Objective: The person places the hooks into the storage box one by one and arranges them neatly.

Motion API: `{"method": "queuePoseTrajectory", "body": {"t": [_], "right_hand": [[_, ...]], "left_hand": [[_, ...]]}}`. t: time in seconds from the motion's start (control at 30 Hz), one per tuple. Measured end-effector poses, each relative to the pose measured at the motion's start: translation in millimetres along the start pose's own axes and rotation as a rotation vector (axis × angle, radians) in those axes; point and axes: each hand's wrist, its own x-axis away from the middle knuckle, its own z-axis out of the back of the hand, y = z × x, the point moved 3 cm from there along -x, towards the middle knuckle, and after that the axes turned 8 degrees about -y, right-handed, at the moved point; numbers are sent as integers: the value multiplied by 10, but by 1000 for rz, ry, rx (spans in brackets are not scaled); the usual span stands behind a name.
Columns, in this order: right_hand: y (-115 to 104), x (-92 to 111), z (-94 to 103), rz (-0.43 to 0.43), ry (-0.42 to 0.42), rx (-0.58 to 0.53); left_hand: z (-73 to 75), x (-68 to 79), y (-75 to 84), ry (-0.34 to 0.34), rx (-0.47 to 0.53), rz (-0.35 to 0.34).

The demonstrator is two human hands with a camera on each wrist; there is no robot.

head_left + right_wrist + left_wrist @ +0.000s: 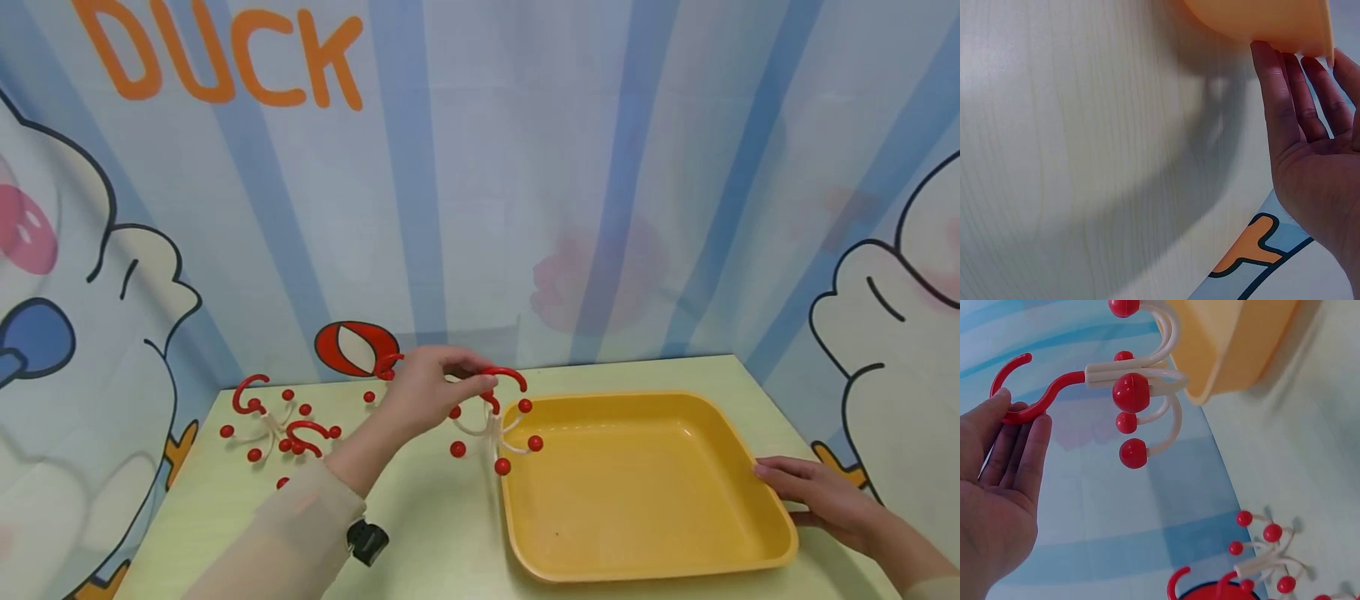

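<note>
My left hand [427, 392] pinches the red top hook of a multi-arm hanging hook [1102, 375] between thumb and fingers. White curved arms with red ball tips spread from its white stem. In the head view it hangs upright, overlapping the left rim of a yellow tray [637, 475]. At the tray's right side, my right hand [832, 500] grips the rim, thumb on top and fingers against the outer wall [1254, 22].
More hanging hooks of the same kind [272, 427] lie on the left part of the pale wood-grain table [420, 517], partly hidden by my left forearm. A striped cartoon cloth [510, 183] stands behind the table and along both sides.
</note>
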Motion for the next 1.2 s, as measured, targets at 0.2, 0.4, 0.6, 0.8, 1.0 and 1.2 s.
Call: {"method": "queuePoseTrajectory", "body": {"t": [0.2, 0.4, 0.6, 0.8, 1.0, 1.2], "right_hand": [[4, -10, 10, -11, 17, 10], [-18, -14, 0, -16, 32, 20], [-25, -18, -3, -22, 48, 24], [-27, -30, -9, -34, 54, 29], [-14, -30, -6, -31, 46, 21], [-4, -20, 2, -25, 31, 15]], "left_hand": [[-201, -154, 104, -5, 14, -24], [-449, -296, 132, -32, 45, -32], [-655, -375, 134, -28, 59, -38], [-828, -408, 67, -24, 93, -5], [-977, -425, -58, -27, 116, 45], [-1088, -450, -164, -16, 123, 47]]}}
